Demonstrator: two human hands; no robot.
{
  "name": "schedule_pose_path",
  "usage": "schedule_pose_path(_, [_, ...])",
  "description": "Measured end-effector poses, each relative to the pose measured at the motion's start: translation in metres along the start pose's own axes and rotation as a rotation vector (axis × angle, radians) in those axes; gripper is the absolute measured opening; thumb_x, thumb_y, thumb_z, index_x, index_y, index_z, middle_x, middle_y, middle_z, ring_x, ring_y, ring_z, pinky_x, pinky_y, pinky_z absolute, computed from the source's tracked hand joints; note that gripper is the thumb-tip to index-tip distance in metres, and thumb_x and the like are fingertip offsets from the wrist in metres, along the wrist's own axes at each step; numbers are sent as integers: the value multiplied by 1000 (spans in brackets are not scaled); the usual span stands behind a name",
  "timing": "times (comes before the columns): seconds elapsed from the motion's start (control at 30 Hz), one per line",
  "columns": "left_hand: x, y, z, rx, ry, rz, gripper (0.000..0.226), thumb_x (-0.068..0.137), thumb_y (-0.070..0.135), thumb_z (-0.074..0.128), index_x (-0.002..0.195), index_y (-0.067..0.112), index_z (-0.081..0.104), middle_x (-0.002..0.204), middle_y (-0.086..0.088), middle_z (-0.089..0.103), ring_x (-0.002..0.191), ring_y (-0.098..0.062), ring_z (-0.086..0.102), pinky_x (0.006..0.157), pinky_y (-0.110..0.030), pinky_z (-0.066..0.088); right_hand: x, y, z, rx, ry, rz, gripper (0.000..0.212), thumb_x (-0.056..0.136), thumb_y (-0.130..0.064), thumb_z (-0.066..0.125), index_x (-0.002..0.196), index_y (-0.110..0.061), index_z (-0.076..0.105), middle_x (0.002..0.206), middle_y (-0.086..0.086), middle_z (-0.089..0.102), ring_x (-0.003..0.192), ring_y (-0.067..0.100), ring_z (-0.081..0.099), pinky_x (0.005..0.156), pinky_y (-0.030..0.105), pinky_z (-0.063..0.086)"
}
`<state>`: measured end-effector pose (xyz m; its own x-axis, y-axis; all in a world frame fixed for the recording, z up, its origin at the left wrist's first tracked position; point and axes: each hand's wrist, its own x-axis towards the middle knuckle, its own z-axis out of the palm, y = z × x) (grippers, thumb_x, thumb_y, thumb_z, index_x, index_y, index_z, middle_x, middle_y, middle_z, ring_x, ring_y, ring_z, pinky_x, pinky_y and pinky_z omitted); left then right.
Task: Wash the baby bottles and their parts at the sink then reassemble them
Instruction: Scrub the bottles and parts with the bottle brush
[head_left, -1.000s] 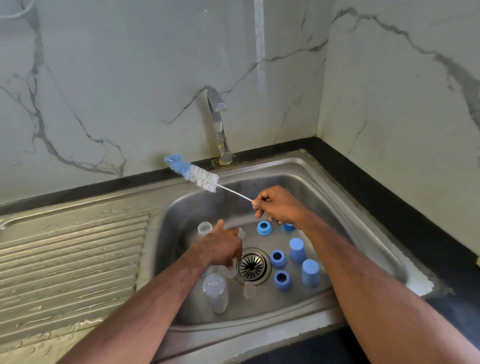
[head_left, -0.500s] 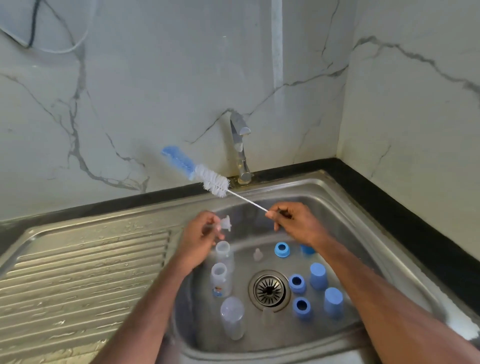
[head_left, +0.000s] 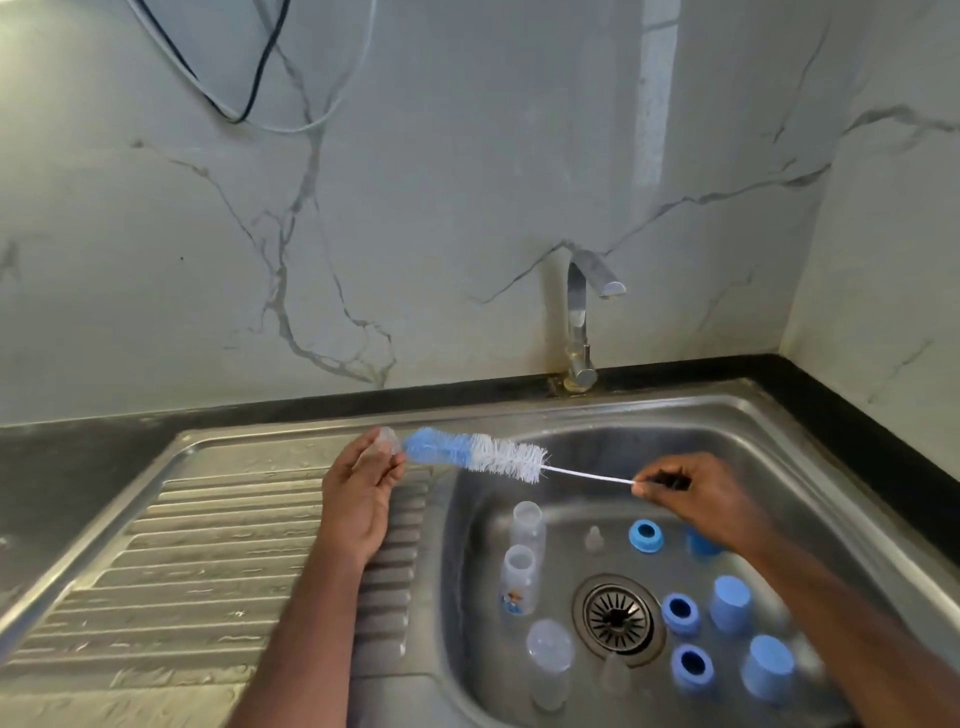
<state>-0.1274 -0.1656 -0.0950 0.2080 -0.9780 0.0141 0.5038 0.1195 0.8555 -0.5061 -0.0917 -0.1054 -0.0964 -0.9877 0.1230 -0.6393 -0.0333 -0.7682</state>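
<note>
My left hand (head_left: 358, 493) pinches a clear silicone teat (head_left: 387, 442) above the draining board. My right hand (head_left: 696, 493) grips the thin white handle of a bottle brush (head_left: 478, 454), whose blue tip meets the teat's opening. In the sink basin (head_left: 769, 447) stand two clear bottles (head_left: 519, 577) upright, and a third clear bottle (head_left: 550, 660) stands at the front. Another teat (head_left: 594, 538) sits near the back. Three blue collar rings (head_left: 645, 535) and blue caps (head_left: 731, 603) are spread right of the drain (head_left: 618, 618).
The tap (head_left: 582, 322) rises from the back ledge, spout turned right, no water running. A ribbed steel draining board (head_left: 208, 561) lies left of the basin. Marble walls close the back and right. Cables (head_left: 244, 78) hang on the wall at upper left.
My left hand lifted a teat out of the basin and moved left over the draining board. The brush swung down until its blue tip met the teat. The camera tilted upward.
</note>
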Motion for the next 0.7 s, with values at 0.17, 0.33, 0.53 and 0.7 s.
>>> schedule_pose_path(0.17, [-1, 1, 1, 75, -139, 19, 43, 66, 9, 81, 108, 7, 68, 106, -14, 67, 90, -23, 65, 76, -22, 58, 1, 5, -3, 14, 28, -1, 18, 83, -24, 82, 80, -40, 76, 81, -19, 75, 82, 6, 70, 87, 38, 58])
schedule_pose_path(0.33, [4, 0, -2, 72, -115, 8, 23, 93, -5, 59, 112, 5, 66, 119, -20, 65, 95, -23, 70, 86, -28, 60, 0, 6, -5, 48, 68, -29, 20, 82, -22, 83, 77, -41, 77, 80, -19, 75, 82, 4, 70, 85, 34, 57])
schedule_pose_path(0.53, [-1, 3, 4, 52, -101, -3, 23, 94, -7, 58, 111, 6, 66, 95, -13, 72, 81, -20, 70, 79, -27, 61, -1, 2, -3, 23, 56, -71, 27, 79, -16, 85, 75, -41, 78, 79, -15, 76, 83, 14, 72, 83, 38, 59])
schedule_pose_path(0.7, [-1, 4, 5, -45, -59, 10, 14, 93, -3, 61, 101, 7, 68, 91, -7, 72, 85, -16, 69, 76, -24, 60, -6, -4, -2, -7, -9, -103, 27, 79, -17, 85, 79, -42, 75, 82, -22, 75, 81, 0, 71, 82, 26, 57])
